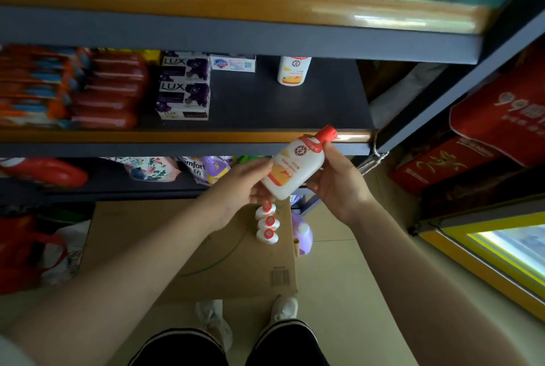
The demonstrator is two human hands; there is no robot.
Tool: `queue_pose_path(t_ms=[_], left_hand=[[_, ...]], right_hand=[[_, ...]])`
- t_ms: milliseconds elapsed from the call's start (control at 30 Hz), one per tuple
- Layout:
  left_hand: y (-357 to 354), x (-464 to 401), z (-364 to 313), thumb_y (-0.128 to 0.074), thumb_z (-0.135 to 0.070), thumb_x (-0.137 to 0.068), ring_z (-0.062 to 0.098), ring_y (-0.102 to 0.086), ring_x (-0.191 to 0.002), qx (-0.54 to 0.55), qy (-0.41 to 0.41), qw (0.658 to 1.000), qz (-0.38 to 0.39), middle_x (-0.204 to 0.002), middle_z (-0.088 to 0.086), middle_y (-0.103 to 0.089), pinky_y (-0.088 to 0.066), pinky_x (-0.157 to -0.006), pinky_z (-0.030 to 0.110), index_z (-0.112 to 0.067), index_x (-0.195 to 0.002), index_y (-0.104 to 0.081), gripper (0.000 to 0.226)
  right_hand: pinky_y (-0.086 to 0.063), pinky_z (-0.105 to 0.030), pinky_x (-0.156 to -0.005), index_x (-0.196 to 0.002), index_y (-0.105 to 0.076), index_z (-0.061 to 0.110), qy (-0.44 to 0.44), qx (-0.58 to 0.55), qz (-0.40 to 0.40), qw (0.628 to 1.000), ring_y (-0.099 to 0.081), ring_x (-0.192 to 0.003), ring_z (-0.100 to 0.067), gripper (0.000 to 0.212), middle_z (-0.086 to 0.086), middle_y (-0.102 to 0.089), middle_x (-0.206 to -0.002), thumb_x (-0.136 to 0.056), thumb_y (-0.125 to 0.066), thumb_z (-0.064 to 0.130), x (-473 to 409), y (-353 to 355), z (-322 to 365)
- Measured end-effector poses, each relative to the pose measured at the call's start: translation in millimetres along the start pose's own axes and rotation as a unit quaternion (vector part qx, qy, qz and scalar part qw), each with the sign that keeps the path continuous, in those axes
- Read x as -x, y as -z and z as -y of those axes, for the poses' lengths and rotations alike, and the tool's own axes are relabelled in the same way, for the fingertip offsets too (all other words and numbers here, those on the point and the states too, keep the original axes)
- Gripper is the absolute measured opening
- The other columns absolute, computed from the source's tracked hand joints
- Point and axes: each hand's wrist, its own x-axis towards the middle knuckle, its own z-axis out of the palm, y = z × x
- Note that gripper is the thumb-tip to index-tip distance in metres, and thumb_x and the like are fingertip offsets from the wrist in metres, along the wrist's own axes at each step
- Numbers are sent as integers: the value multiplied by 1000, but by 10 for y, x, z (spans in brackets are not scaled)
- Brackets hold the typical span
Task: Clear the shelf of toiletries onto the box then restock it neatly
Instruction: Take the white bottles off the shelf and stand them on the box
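Observation:
A white lotion bottle (296, 166) with a red cap is tilted in the air in front of the shelf's edge, cap up and to the right. My left hand (244, 185) grips its lower end and my right hand (336, 182) grips its upper side. One matching bottle (293, 70) stands at the back of the dark shelf (265, 100). Three more such bottles (267, 224) stand in a row on the cardboard box (188, 247) on the floor below my hands.
Purple soap boxes (184, 88) and a white soap box (233, 63) sit left of centre on the shelf, with orange-red packs (73, 88) further left. A purple jug (302, 237) stands right of the box. Red cartons (486, 135) fill the right side. My feet (284, 308) touch the box's near edge.

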Motion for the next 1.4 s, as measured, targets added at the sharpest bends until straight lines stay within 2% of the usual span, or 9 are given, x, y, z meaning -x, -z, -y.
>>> queue_pose_path(t_ms=[100, 333, 500, 667, 867, 1000, 1133, 1200, 1400], left_hand=[[-6, 70, 63, -40, -30, -98, 20, -51, -68, 158, 84, 984, 2, -81, 12, -60, -43, -68, 31, -7, -106, -56, 30], [-15, 252, 110, -35, -39, -96, 14, -46, -53, 161, 182, 967, 81, -67, 6, -52, -37, -61, 29, -1, -104, -56, 44], [49, 245, 138, -50, -26, -92, 20, -63, -81, 136, 80, 987, 36, -95, 8, -64, -51, -73, 30, -14, -110, -56, 22], [126, 265, 131, -63, -9, -84, 2, -60, -99, -104, -84, 991, 5, -112, -3, -62, -48, -77, 13, -18, -121, -51, 39], [61, 289, 238, -74, -9, -75, 9, -57, -114, -161, -133, 973, 96, -124, -2, -60, -47, -97, 27, -27, -124, -49, 57], [-46, 326, 326, -70, -32, -75, 11, -61, -108, -175, -144, 971, 74, -115, -6, -65, -49, -94, 38, -36, -115, -54, 43], [-134, 352, 328, -64, -22, -83, 16, -66, -95, -115, -119, 983, 75, -104, 1, -68, -53, -83, 32, -24, -103, -59, 21], [-164, 378, 317, -57, -21, -90, 14, -66, -87, -119, -101, 985, 67, -98, 0, -68, -53, -76, 29, -24, -99, -60, 10], [-140, 414, 305, -44, -32, -92, 12, -64, -74, 54, 51, 991, 116, -85, 3, -68, -52, -65, 29, -15, -102, -59, 25]], right_hand=[[-42, -46, -85, -105, -63, 11, 25, 36, -21, 999, -57, -90, -33, 27, -15, -64, -97, -95, -49, 32, 97, -88, 50], [-46, -24, -58, -99, -63, 8, 67, 176, -59, 980, -62, -72, -17, 24, -9, -67, -86, -86, -64, 28, 261, -218, 95], [-53, -41, -85, -109, -63, 13, 79, 179, -11, 981, -64, -97, -30, 21, -12, -67, -104, -89, -60, 20, 369, -184, 107], [-55, -30, -83, -101, -61, 23, 208, 224, 84, 948, -62, -101, -19, 25, -8, -63, -106, -84, -63, 5, 569, -192, 49], [-54, -23, -70, -94, -57, 19, 270, 339, -17, 901, -61, -83, -16, 28, 2, -61, -92, -74, -77, 20, 621, -301, -47], [-41, -10, -51, -79, -49, 20, 240, 386, -100, 885, -49, -62, -3, 32, 7, -54, -74, -72, -78, 32, 628, -316, -10], [-37, -12, -50, -70, -46, 16, 155, 369, -152, 904, -46, -58, -8, 36, 5, -50, -66, -74, -75, 36, 544, -259, 52], [-40, -23, -50, -72, -50, 13, 81, 332, -139, 930, -46, -54, -13, 33, 0, -49, -64, -78, -71, 37, 508, -210, 69], [-25, -16, -39, -101, -59, 9, -53, 38, -5, 998, -34, -40, -6, 11, -9, -55, -79, -92, -56, 15, 521, -55, 6]])
